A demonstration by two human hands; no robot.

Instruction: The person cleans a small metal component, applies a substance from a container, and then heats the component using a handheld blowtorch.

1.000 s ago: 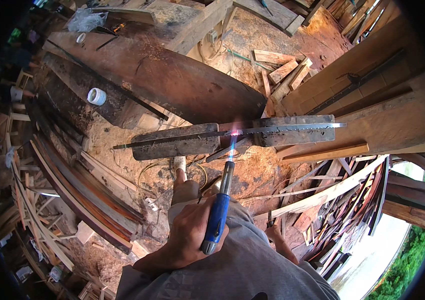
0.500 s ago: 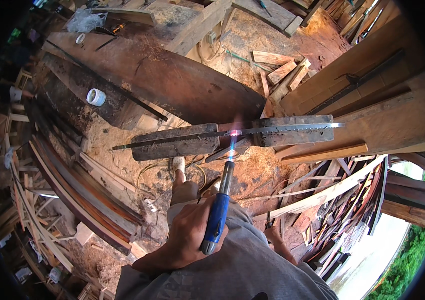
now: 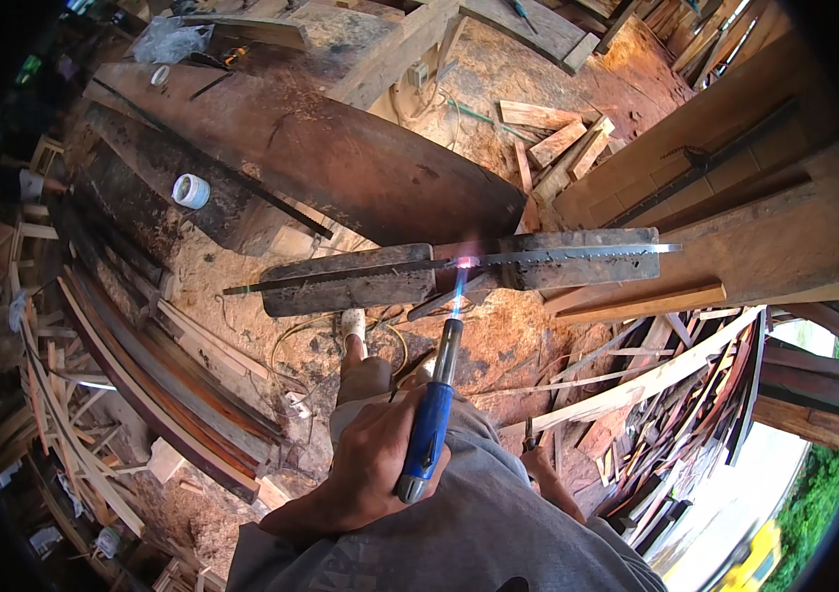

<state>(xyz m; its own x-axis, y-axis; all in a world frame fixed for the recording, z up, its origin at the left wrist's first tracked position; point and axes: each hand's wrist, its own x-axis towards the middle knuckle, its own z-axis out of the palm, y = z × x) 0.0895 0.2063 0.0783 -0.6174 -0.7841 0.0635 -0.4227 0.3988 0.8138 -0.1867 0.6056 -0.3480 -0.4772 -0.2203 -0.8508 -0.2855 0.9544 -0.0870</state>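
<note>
My left hand (image 3: 377, 449) is wrapped round a blue gas torch (image 3: 429, 424) with a metal nozzle pointing away from me. Its blue flame reaches a long toothed saw blade (image 3: 562, 255), which glows pink-white at that spot. The blade lies across two dark, worn wooden blocks (image 3: 345, 296), and the flame meets it in the gap between them. Low on the right, my right hand (image 3: 541, 464) is partly hidden by my grey clothing. It is closed round something thin and dark that I cannot make out.
Beyond the blade lies a broad dark plank (image 3: 321, 148), with a white tub (image 3: 190, 191) left of it. Offcuts (image 3: 557, 138) are scattered behind. Long boards (image 3: 163, 375) line the left, and a pile of wood strips (image 3: 676, 395) is on the right. A cable (image 3: 286, 345) loops near my foot.
A yellow shape has come into view outside at the lower right. My hands, the torch and the blade stay almost where they were, with the flame on the same spot.
</note>
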